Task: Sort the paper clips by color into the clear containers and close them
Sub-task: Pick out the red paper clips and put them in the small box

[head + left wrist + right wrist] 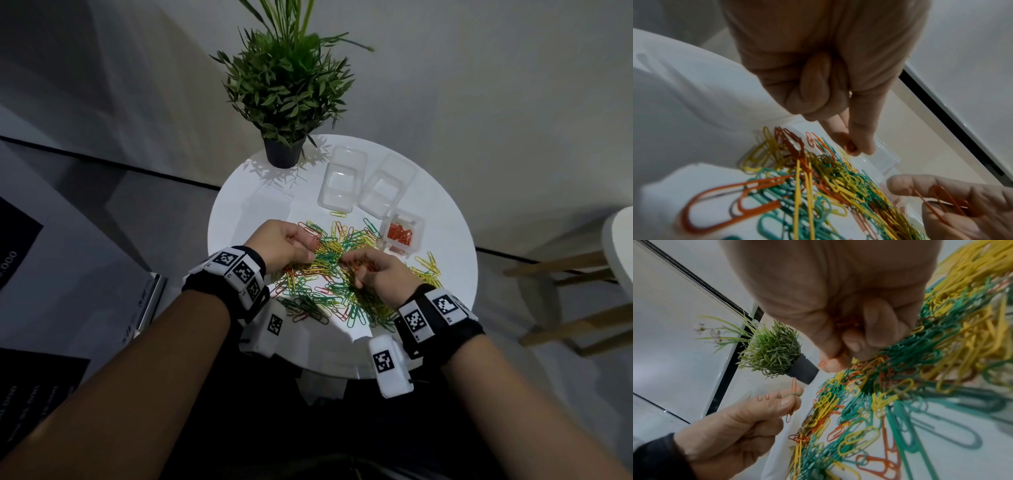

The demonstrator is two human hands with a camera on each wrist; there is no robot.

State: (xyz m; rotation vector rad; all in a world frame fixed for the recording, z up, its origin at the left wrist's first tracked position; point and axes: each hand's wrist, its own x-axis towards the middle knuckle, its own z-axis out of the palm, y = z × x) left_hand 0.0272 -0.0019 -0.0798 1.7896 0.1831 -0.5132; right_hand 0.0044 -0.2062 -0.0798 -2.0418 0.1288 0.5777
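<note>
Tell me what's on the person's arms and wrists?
Both forearms are bare, no sleeves. Each wrist wears a black band carrying white blocks printed with black-and-white square code markers. A white box with the same kind of marker hangs under each wrist. The hands wear no gloves.

Glossy coated paper clips [337,260] lie on the smooth white table [445,240] beside clear plastic containers [342,181].

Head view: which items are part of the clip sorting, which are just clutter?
In the job:
- mixed paper clip pile
- container with orange clips
- two empty clear containers
- left hand, pinching orange clips
- right hand, holding orange clips

Just there:
- potted plant
- wooden stool
</note>
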